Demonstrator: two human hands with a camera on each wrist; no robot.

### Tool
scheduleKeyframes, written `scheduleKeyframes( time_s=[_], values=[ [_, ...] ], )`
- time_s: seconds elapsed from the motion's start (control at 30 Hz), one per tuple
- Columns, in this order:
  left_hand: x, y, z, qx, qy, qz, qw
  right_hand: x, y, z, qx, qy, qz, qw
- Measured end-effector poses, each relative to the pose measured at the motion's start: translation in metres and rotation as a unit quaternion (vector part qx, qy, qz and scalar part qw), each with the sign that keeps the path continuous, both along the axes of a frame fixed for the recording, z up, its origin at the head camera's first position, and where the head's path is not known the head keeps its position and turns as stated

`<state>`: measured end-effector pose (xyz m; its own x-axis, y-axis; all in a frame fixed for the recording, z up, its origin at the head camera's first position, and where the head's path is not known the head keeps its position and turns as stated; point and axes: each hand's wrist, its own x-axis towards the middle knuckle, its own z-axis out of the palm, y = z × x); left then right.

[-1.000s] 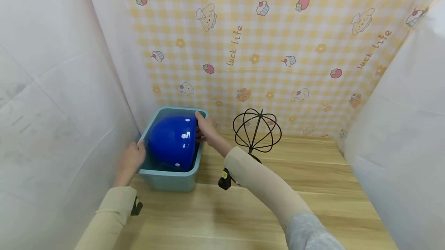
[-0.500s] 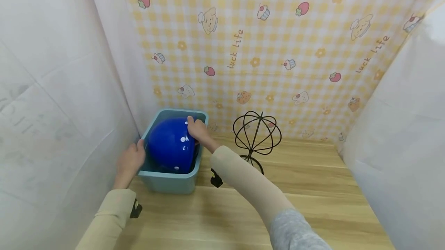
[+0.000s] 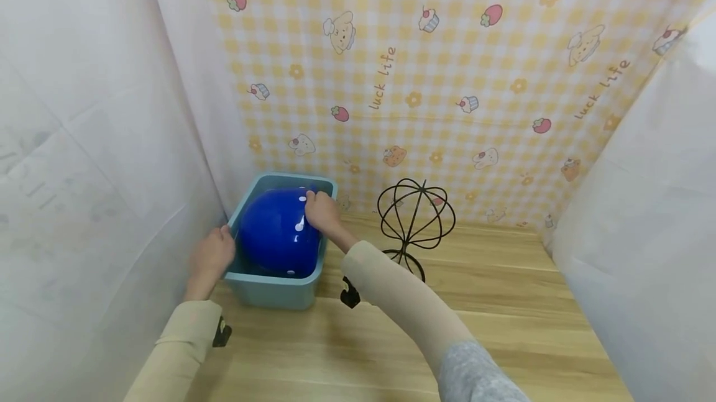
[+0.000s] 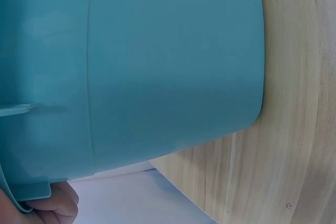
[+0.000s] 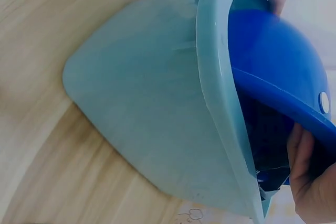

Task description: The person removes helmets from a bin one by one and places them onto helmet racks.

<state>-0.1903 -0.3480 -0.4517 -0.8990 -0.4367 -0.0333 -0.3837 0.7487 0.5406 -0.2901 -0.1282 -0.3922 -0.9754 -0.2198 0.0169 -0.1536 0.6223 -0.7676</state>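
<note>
A blue helmet with white rivets lies tilted inside a light blue plastic bin. In the head view my right hand grips the helmet's right edge, thumb on the outside of the shell. The right wrist view shows its fingers under the rim of the helmet, and dark straps or lining inside. My left hand holds the bin's left rim. In the left wrist view its curled fingers come under the lip of the bin.
A black wire stand with a rounded cage top stands right of the bin on the wooden table. Behind hangs a yellow checked cloth. White sheets close off both sides.
The right hand has shifted from the helmet's right opening to a grip over its edge. The helmet has turned slightly, its opening facing lower. The left hand stays on the bin rim.
</note>
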Motion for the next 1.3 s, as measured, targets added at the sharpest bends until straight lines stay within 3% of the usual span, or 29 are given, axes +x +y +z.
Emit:
scheduleKeyframes(
  time_s=[0.2, 0.57, 0.67, 0.93, 1.03, 1.1, 1.3],
  values=[
    [-0.004, 0.006, 0.003, 0.006, -0.006, -0.007, 0.9999, -0.008, 0.012, 0.014, -0.025, 0.042, -0.029, 0.9984],
    [-0.005, 0.004, 0.002, 0.013, -0.008, -0.013, 0.9998, -0.016, 0.047, 0.06, -0.171, 0.048, -0.025, 0.9837],
    [-0.002, 0.004, 0.003, 0.021, -0.009, -0.011, 0.9997, -0.014, 0.057, 0.071, -0.213, 0.025, -0.015, 0.9767],
    [0.001, 0.001, 0.004, 0.021, -0.003, -0.004, 0.9998, -0.009, 0.082, 0.104, -0.258, -0.028, -0.011, 0.9656],
    [0.001, 0.0, 0.003, 0.024, -0.012, -0.002, 0.9996, -0.009, 0.091, 0.115, -0.277, -0.053, -0.029, 0.9589],
    [0.001, 0.0, 0.002, 0.024, -0.018, -0.002, 0.9996, -0.009, 0.099, 0.122, -0.295, -0.073, -0.053, 0.9512],
    [0.002, -0.001, 0.004, 0.013, -0.017, -0.022, 0.9995, -0.006, 0.127, 0.141, -0.397, -0.089, -0.081, 0.9101]
  ],
)
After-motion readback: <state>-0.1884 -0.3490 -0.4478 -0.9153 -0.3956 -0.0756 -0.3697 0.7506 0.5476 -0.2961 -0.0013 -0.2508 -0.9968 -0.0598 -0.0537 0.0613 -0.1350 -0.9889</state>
